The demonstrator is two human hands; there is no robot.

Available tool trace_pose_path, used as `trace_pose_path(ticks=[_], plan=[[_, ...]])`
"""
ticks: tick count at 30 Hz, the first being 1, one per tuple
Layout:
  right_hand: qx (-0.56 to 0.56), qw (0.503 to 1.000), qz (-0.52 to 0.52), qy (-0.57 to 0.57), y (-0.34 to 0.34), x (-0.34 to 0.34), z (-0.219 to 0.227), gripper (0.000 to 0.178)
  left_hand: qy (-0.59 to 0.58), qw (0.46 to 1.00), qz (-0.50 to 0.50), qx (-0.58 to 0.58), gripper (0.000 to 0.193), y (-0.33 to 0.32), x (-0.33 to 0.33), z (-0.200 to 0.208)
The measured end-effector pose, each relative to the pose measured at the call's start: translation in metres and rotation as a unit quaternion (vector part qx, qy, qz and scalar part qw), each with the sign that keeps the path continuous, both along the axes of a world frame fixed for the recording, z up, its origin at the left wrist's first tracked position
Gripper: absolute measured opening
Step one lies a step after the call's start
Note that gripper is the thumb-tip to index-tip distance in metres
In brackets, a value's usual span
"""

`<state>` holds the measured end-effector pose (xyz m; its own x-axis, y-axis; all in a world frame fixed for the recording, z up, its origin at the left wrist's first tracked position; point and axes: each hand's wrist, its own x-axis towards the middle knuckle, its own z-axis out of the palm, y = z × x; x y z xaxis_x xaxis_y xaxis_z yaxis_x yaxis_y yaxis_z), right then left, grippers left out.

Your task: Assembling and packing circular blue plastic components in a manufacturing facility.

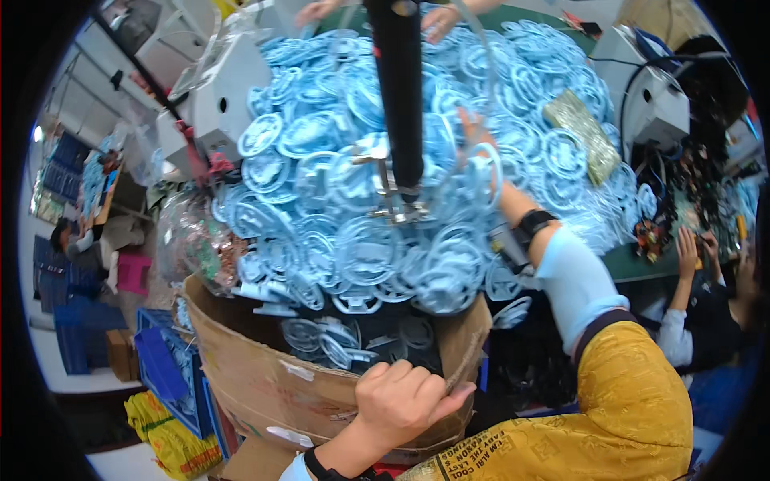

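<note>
A large heap of light blue plastic ring-shaped parts (369, 250) covers the green table. At its near edge stands a cardboard box (265, 381) with several of the same parts (329, 341) lying inside. My left hand (401, 401) is closed over the box's near rim. My right hand (479, 136) is stretched across the heap among the rings. Its fingers are smeared by motion and partly hidden, and a ring (499, 172) shows right at it. Whether this hand grips that ring cannot be made out.
A black pole (397, 96) with a metal clamp rises over the heap. White machine housings stand left (220, 100) and right (658, 104). A clear bag (188, 240) sits left of the box. Another person's hands (439, 22) are at the far edge; a co-worker (702, 305) works at right.
</note>
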<state>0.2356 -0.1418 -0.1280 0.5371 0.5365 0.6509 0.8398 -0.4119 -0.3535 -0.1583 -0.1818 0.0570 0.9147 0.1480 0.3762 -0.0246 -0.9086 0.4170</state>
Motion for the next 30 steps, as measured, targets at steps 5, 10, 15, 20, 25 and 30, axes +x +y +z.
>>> trace_pose_path(ticks=[5,10,15,20,25,30], plan=[[-0.1,0.988,0.11,0.052,-0.002,-0.109,-0.019,0.056,0.004,0.999,0.018,0.051,0.049,0.002,-0.003,-0.008],[-0.284,0.849,0.399,0.197,0.006,-0.176,-0.027,0.053,-0.001,0.999,0.0,0.048,0.048,-0.003,-0.007,-0.009],[-0.358,0.67,0.561,0.328,-0.019,-0.189,0.054,0.039,0.003,0.998,0.012,0.058,0.048,-0.007,-0.008,-0.014],[-0.145,0.814,0.345,0.445,-0.079,-0.098,0.092,0.019,-0.016,0.997,0.01,0.081,0.051,-0.004,-0.011,-0.014],[0.07,0.994,0.05,0.065,-0.089,0.029,0.041,0.022,0.001,0.997,0.016,0.078,0.053,-0.001,-0.007,-0.008],[0.024,1.0,0.008,0.017,-0.048,0.116,0.038,0.053,0.024,0.998,0.019,0.055,0.054,0.005,-0.003,-0.003]])
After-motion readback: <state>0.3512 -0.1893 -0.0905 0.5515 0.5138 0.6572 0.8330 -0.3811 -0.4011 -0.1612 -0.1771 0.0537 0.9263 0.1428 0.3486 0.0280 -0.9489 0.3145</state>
